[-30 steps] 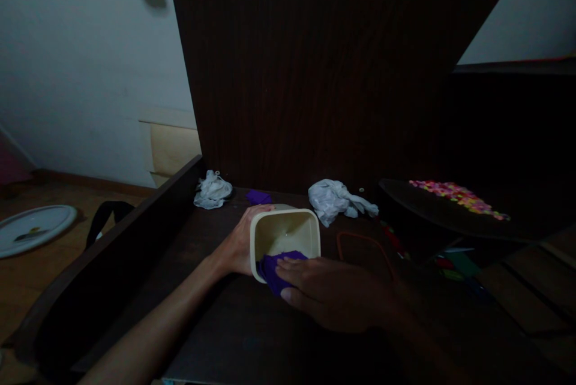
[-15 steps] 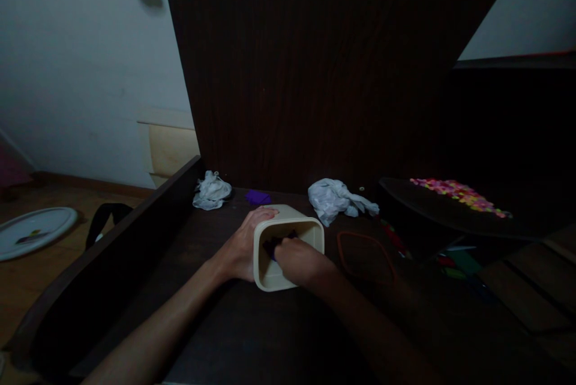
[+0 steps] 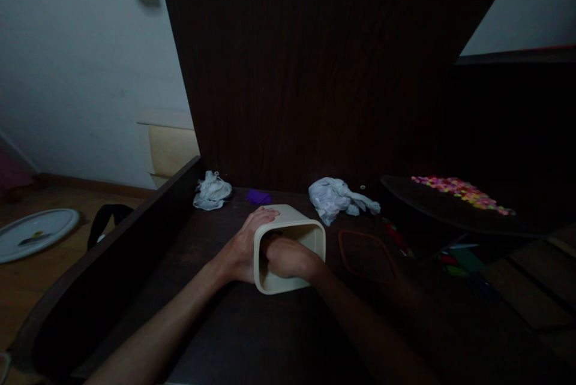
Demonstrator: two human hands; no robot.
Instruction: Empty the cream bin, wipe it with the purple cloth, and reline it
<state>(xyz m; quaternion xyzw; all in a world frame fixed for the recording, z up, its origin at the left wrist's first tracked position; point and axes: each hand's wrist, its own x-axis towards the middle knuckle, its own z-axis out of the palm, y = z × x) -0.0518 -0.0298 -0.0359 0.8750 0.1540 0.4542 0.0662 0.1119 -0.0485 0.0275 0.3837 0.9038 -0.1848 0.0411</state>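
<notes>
A cream rectangular container [image 3: 291,214] lies tipped over the dark surface, its open mouth facing me. My left hand [image 3: 249,244] grips it from the left side, fingers over its top. My right hand [image 3: 288,257] reaches inside through the mouth; its fingers are hidden in shadow, so I cannot make out what they hold. Behind the container lies a small purple piece [image 3: 258,196]. To its right, a reddish-brown rectangular ring [image 3: 366,256] rests flat.
Crumpled whitish plastic bags lie at the back left [image 3: 212,191] and back centre [image 3: 335,198]. On the right, a dark curved board [image 3: 427,208] bears pink and yellow bits [image 3: 463,192]. A raised dark side board [image 3: 117,253] runs along the left.
My right hand has gone deeper into the container and left. The dark purple item seen at its fingertips before is now out of sight. The left hand keeps its hold.
</notes>
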